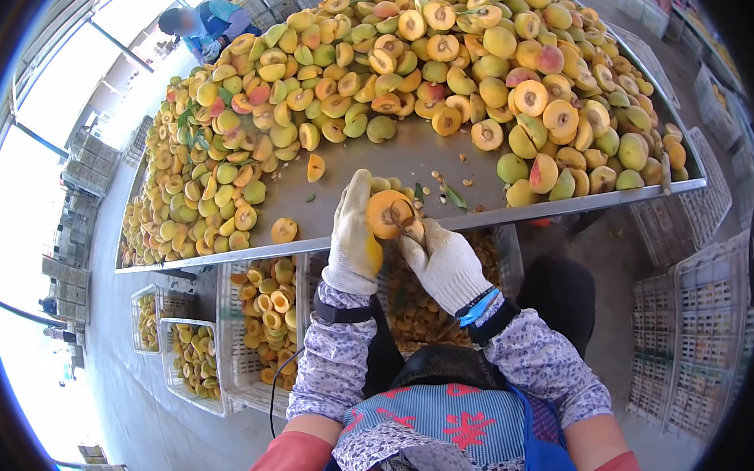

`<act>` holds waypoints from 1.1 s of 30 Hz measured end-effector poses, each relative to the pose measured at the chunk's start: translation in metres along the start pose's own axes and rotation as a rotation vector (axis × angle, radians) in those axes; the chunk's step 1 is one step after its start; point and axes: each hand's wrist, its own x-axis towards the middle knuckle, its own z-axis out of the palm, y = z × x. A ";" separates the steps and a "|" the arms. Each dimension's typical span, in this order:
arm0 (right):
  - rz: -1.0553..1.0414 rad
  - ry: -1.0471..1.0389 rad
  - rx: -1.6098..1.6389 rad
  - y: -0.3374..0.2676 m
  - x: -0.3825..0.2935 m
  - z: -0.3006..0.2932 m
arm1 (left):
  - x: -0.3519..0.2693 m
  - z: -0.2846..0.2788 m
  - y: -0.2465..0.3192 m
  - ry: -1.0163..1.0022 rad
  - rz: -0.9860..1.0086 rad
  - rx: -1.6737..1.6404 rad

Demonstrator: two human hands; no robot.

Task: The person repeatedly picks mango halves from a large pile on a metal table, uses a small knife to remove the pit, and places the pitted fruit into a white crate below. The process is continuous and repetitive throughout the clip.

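My left hand point(357, 238), in a white knit work glove stained yellow, grips a halved peach point(385, 210) with its cut face towards me. Gloved as well, my right hand point(445, 260) pinches a small pitting tool. The tool's thin curved metal end point(407, 221) touches the centre of the cut face; its handle is mostly hidden by my fingers. More greenish-yellow fruit point(382, 184) shows just behind the held half. Both hands are over the front rim of a metal sorting table point(380, 153), which bears a large heap of halved and whole peaches point(333, 82).
Below the table edge, a crate point(509, 251) holds fruit scraps between my knees. Plastic crates of pitted halves point(224, 330) stand at left; stacked crates point(704, 332) stand at right. Pits and leaves point(454, 196) lie on the metal. Another person point(216, 23) bends at the far left corner.
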 end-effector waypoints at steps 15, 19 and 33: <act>0.015 -0.083 0.232 0.017 -0.002 0.024 | -0.016 0.011 -0.010 0.026 0.060 0.013; 0.047 -0.098 0.536 0.023 -0.006 0.043 | -0.020 0.018 -0.011 0.037 0.051 -0.023; 0.071 -0.110 0.479 0.025 -0.015 0.037 | -0.029 0.026 -0.013 0.062 0.010 0.001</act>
